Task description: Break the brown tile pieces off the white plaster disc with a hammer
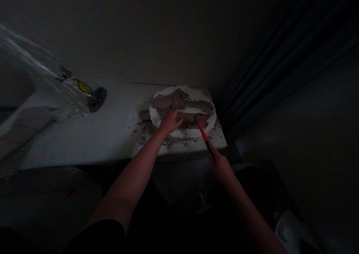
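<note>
A long brown piece with a rough, patterned surface (188,120) lies across a white round slab with a ragged edge (183,133). My left hand (169,122) grips its left end, thumb on the upper side. In my right hand (220,164) is a hammer with a red and black handle (203,131), held by the black part. The hammer's dark head rests at the broken right part of the brown piece and is hard to make out. Behind lies another brown chunk (168,101), with a heap of grey crumbs (199,105) beside it.
Grit and fragments (147,130) lie around the slab on the pale table (112,134). Clear plastic wrapping with a yellow label (83,86) is at the left. A dark curtain (269,67) hangs to the right, and the wall stands behind. The light is dim.
</note>
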Demonstrator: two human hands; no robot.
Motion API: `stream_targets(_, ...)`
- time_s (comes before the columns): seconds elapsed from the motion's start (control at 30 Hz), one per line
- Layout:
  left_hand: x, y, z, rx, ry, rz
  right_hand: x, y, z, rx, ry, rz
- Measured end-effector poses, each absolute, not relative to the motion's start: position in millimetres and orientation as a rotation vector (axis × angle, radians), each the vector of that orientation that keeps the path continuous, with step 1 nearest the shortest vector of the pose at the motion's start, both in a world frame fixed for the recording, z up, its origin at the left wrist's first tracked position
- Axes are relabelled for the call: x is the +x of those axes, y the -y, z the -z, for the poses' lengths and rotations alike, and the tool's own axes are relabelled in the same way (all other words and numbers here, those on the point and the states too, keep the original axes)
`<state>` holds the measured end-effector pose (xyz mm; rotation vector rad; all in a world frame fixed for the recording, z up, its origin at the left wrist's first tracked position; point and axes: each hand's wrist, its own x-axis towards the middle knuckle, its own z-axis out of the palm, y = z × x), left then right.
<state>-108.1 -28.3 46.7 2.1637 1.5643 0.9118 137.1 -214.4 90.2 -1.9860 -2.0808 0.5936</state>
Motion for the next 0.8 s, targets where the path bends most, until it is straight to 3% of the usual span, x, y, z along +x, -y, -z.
stream_targets(0.17,-174,48,-53,2.014,-1.979,-0.894,153,199,-92,-1.917,2.003,-0.545)
stream_targets(0.37,-203,89,-27,1.982,-2.038,0.028,164,174,-72,-1.782,1.878,-0.592)
stream_targets(0.43,-198,99,-14,2.017,-1.974,0.162,162,174,-63,-1.798,1.852,-0.611)
stream_targets(0.8,-189,107,26,2.198,-1.91,0.006,159,178,-56,-1.806,1.801,-0.624)
